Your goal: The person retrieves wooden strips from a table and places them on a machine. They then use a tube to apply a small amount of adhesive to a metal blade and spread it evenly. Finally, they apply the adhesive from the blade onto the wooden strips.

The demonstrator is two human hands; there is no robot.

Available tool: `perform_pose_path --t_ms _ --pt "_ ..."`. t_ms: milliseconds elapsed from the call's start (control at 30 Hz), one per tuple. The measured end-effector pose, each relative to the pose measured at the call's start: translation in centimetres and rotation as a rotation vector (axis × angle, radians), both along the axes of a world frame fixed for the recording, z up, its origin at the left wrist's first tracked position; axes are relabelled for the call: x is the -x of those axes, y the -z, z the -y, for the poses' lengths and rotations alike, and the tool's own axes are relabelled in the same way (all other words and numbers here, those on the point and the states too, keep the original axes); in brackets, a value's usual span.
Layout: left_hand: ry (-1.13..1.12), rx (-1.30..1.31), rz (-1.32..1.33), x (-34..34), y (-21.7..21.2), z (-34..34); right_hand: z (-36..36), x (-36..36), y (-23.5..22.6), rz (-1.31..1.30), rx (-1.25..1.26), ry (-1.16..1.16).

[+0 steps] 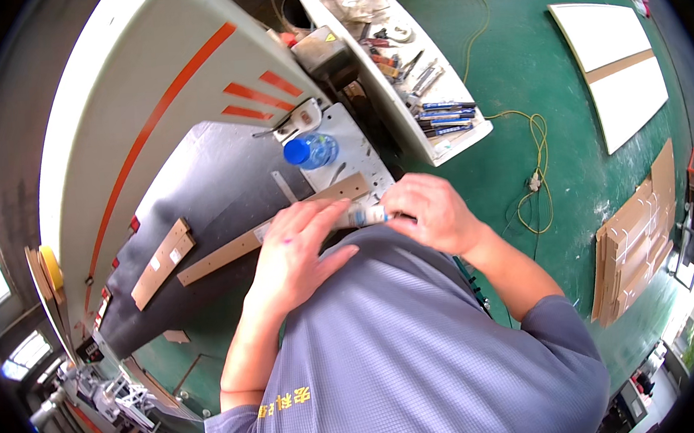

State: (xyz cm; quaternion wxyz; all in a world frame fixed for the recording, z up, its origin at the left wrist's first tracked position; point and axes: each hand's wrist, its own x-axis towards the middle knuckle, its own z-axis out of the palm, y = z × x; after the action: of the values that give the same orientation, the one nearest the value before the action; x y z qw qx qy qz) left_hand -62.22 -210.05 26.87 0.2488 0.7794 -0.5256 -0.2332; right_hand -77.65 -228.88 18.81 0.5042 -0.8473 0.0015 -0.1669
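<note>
a small white tube [365, 216] sits between the two hands, just in front of the person's shirt [418, 316]. the right hand [435, 214] has its fingers closed around the right end; the left hand [299, 248], thumb spread, reaches the left end, its hold unclear. a long brown strip [225, 255] runs left; farther off stands a blue-capped bottle [310, 151].
</note>
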Motion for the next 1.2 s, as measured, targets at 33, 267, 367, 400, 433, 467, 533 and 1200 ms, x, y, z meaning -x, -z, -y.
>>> perform_pose_path --t_ms 33,267,367,400,433,467,533,1200 --pt "0.023 -0.117 -0.050 0.0 0.7 -1.0 -1.6 0.0 -0.2 -0.012 -0.068 -0.040" --pt "0.033 -0.037 -0.248 -0.5 4.5 -5.9 -7.2 -0.9 0.5 -0.102 -0.225 -0.072" --pt "-0.097 0.015 -0.335 -0.2 4.6 -6.5 -8.0 -1.8 0.1 -0.189 -0.336 -0.039" --pt "-0.142 -0.030 -0.280 -0.1 4.0 -7.3 -8.6 -1.8 0.0 -0.240 -0.409 -0.014" --pt "-0.191 -0.028 -0.285 -0.1 4.2 -7.6 -8.6 -1.9 0.1 -0.292 -0.466 0.020" --pt "-0.179 -0.027 -0.247 -0.3 4.1 -7.7 -8.8 -2.1 0.8 -0.254 -0.415 0.009" --pt "-0.149 0.024 -0.179 -0.3 4.1 -7.6 -9.1 -2.4 0.9 -0.283 -0.372 -0.012" --pt "-0.234 0.026 -0.103 2.1 3.6 -3.3 -6.9 -1.7 1.5 -0.205 -0.412 0.135"
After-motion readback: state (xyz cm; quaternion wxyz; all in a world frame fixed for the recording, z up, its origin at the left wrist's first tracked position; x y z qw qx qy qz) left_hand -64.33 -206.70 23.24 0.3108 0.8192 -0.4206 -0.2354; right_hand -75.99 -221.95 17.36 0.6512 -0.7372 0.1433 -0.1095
